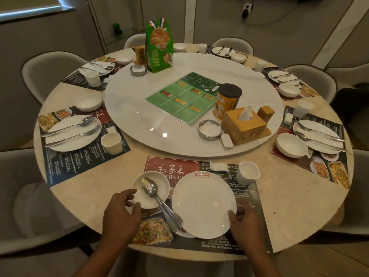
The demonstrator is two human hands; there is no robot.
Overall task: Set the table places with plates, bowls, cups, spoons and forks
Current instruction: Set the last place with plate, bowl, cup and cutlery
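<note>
At the near place a white plate (202,202) lies on a printed placemat (171,166). My right hand (244,224) grips the plate's right rim. Left of it stands a small white bowl (157,183) with a spoon (149,186) lying in it, a second handle beside the spoon's. My left hand (121,214) holds the bowl's near-left rim between thumb and fingers. A white cup (247,172) stands behind the plate on the right, with a white rest (218,166) beside it.
Other places round the table (289,196) hold plates, bowls, cups and cutlery, such as the left plate (72,132). The white turntable (139,108) carries a menu, a green bag, a tin, a tissue box (244,125) and ashtrays. Grey chairs ring the table.
</note>
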